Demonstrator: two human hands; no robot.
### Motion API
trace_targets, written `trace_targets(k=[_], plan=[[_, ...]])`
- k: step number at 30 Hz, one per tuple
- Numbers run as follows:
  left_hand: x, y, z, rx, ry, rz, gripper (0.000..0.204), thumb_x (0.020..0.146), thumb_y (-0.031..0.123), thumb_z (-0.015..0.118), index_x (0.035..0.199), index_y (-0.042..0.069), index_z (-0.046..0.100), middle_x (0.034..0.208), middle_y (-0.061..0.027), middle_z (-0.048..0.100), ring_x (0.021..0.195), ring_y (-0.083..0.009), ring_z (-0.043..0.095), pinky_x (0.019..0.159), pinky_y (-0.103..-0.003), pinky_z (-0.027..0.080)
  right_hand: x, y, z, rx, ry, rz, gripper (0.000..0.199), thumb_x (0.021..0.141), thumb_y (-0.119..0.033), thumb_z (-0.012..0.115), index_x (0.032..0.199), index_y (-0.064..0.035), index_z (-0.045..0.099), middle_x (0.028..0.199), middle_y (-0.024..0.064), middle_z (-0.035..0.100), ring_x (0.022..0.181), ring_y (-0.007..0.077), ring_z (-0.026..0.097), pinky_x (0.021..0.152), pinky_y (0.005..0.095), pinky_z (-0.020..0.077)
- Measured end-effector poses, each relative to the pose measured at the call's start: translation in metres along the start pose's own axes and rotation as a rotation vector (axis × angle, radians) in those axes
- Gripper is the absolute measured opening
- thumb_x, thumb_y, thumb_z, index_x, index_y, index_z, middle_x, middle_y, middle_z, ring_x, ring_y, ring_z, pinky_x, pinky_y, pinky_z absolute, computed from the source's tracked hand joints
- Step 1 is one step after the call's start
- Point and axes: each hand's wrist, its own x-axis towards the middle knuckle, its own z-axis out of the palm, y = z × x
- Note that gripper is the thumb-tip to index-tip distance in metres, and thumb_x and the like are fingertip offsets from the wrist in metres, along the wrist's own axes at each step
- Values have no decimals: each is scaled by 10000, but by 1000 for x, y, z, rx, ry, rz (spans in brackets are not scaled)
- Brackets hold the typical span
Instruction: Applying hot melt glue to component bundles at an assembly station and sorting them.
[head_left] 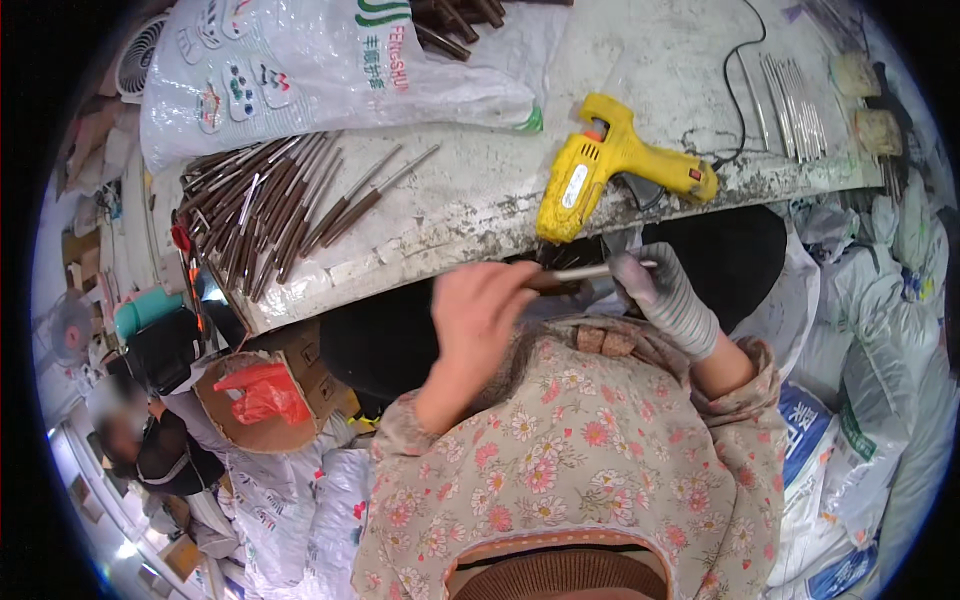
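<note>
Small workshop, worn bench point(480, 190), yellow glue gun point(600, 165), piled brown rods point(270, 205) (sacks around)

Sleeves: you wear beige floral fabric sleeves with pink blossoms.
Right hand point(655, 290): your grey knit glove.
Left hand point(480, 310): ungloved.

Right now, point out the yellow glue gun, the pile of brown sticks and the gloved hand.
yellow glue gun point(600, 160), head view, on its body.
pile of brown sticks point(265, 205), head view, mid-pile.
right hand point(665, 295), head view, on the glove's back.
</note>
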Motion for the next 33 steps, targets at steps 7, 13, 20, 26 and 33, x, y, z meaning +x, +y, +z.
trace_targets(k=[7, 13, 20, 26, 33], plan=[[45, -94, -59, 670, 351, -54, 214, 718, 124, 668, 931, 135, 651, 878, -18, 620, 854, -215, 555, 802, -334, 364, 27, -30, -97, -157, 331, -424, 239, 823, -270, 620, 867, -36, 608, 762, 47, 601, 657, 107, 523, 620, 253, 432], [97, -64, -47, 657, 309, 188, 235, 700, 124, 652, 932, 163, 655, 914, 11, 598, 837, -196, 528, 765, -338, 379, 110, -17, -258, -955, 763, -515, 287, 791, -263, 648, 986, -54, 619, 872, 81, 644, 836, 163, 599, 743, 269, 451], [230, -46, -18, 1210, -231, 436, 115, 671, 100, 587, 769, 129, 639, 824, -18, 588, 833, -202, 554, 711, -354, 432, 94, -54, -224, -1437, 822, -198, 322, 721, -392, 647, 870, -107, 645, 775, 124, 638, 738, 293, 611, 675, 369, 472], [242, -63, -8, 1300, -433, 459, 145, 684, 96, 599, 826, 96, 626, 819, -37, 588, 840, -211, 562, 678, -337, 446, 99, -75, -209, -1290, 624, 174, 416, 766, -470, 567, 968, -112, 634, 937, 124, 638, 943, 302, 586, 800, 396, 447], [121, 24, -36, -65, 110, 91, 289, 758, -2, 619, 1030, 19, 522, 865, -64, 609, 685, -120, 586, 601, -238, 467, 95, -26, -250, -1064, 633, -509, 425, 776, -450, 573, 958, -72, 636, 800, 98, 637, 715, 216, 574, 664, 330, 439]])
